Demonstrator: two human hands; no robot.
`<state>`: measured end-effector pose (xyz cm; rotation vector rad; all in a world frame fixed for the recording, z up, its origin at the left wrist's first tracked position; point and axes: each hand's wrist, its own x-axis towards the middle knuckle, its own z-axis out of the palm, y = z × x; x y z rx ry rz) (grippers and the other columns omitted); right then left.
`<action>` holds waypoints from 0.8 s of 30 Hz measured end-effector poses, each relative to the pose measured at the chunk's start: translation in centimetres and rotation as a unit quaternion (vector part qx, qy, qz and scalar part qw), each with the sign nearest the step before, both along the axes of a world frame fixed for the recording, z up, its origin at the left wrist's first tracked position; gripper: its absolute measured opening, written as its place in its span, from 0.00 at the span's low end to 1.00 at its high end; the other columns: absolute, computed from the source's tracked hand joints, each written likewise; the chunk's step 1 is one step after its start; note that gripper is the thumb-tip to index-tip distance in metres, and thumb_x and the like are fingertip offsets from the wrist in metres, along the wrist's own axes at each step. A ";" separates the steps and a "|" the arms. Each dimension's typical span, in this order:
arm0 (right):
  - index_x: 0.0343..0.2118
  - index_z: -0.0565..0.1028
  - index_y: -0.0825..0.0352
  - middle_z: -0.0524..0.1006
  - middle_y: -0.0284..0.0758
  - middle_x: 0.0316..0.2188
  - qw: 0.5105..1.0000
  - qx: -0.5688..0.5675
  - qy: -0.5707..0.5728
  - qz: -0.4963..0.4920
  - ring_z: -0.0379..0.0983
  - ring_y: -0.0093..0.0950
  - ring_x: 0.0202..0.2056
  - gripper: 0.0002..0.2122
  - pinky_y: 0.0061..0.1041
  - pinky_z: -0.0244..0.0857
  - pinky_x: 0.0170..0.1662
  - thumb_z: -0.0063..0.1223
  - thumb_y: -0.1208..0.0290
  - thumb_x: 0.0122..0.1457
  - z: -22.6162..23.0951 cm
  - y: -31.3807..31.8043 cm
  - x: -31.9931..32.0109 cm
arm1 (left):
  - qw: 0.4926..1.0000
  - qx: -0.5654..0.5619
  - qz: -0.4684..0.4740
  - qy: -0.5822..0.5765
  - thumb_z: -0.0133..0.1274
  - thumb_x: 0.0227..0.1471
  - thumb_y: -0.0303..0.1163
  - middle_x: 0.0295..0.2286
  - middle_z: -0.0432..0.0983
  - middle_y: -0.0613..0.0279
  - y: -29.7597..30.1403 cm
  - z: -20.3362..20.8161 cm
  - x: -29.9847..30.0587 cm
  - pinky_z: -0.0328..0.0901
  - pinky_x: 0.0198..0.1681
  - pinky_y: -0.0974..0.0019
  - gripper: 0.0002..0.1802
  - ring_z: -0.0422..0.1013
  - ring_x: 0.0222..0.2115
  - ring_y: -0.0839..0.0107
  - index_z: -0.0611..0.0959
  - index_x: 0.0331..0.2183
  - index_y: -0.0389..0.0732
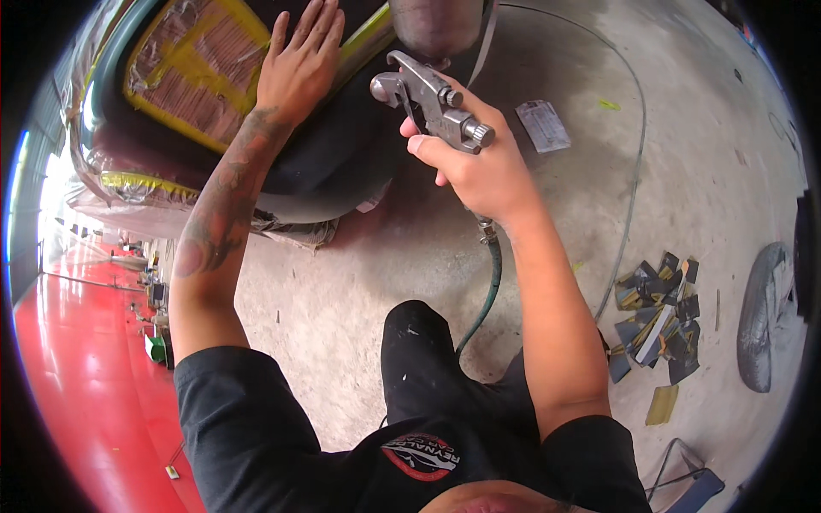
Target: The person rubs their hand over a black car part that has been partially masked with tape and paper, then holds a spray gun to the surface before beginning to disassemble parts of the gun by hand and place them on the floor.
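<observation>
My right hand (483, 162) grips a silver metal spray gun (428, 98), its fingers wrapped round the handle. At the gun's far end sits a dull grey rounded cup (436, 26), cut off by the upper edge; how it joins the gun is hard to see. A dark green air hose (494, 274) runs down from the handle's fitting. My left hand (299, 68) is open, fingers stretched out, over the dark car body (333, 162) beside a masked window (197, 68). Whether the palm touches the panel I cannot tell.
Several used sandpaper pieces (658, 316) lie on the concrete floor (564, 205) at right. A thin hose (637, 128) curves across it near a flat printed packet (543, 126). A dark rounded car part (761, 316) lies far right. Red sheeting (85, 368) covers the left.
</observation>
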<state>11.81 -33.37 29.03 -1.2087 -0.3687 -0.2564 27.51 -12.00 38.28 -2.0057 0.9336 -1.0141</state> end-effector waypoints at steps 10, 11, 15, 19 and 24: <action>0.58 0.71 0.63 0.80 0.31 0.34 0.998 -0.038 0.004 0.039 0.75 0.20 0.34 0.25 0.22 0.71 0.39 0.55 0.77 0.55 0.0 2.0 -0.9 | 0.994 -0.031 0.100 -0.014 0.49 0.58 0.30 0.67 0.53 0.63 8.4 -1.5 -6.5 0.43 0.68 0.44 0.34 0.50 0.68 0.67 0.63 0.65 0.43; 0.58 0.71 0.62 0.79 0.30 0.34 0.998 -0.035 0.025 0.052 0.74 0.19 0.33 0.25 0.21 0.70 0.34 0.56 0.76 0.55 0.0 2.1 -1.1 | 0.996 -0.038 0.079 -0.024 0.49 0.58 0.30 0.67 0.53 0.63 9.1 -1.6 -7.2 0.43 0.68 0.44 0.34 0.50 0.68 0.67 0.63 0.65 0.43; 0.58 0.72 0.59 0.79 0.28 0.34 0.996 -0.034 0.040 0.078 0.72 0.17 0.31 0.25 0.20 0.67 0.25 0.56 0.75 0.54 -0.3 3.3 -1.6 | 0.992 -0.064 0.103 -0.024 0.46 0.58 0.27 0.67 0.54 0.64 12.2 -2.3 -10.8 0.44 0.67 0.42 0.33 0.51 0.67 0.65 0.64 0.65 0.44; 0.59 0.71 0.59 0.79 0.28 0.34 0.993 -0.060 0.038 0.099 0.73 0.17 0.31 0.25 0.20 0.67 0.25 0.55 0.76 0.55 -0.6 4.2 -2.0 | 0.970 -0.159 0.170 0.069 0.56 0.52 0.31 0.65 0.55 0.49 15.9 -7.9 -17.9 0.51 0.64 0.40 0.39 0.54 0.66 0.52 0.64 0.64 0.37; 0.59 0.71 0.60 0.78 0.29 0.34 0.989 -0.057 0.033 0.132 0.73 0.17 0.32 0.26 0.20 0.68 0.27 0.54 0.77 0.55 -0.6 5.4 -2.1 | 0.823 -0.319 0.305 0.358 0.54 0.58 0.40 0.64 0.58 0.47 18.5 -25.5 -31.7 0.43 0.68 0.41 0.36 0.50 0.67 0.50 0.64 0.64 0.39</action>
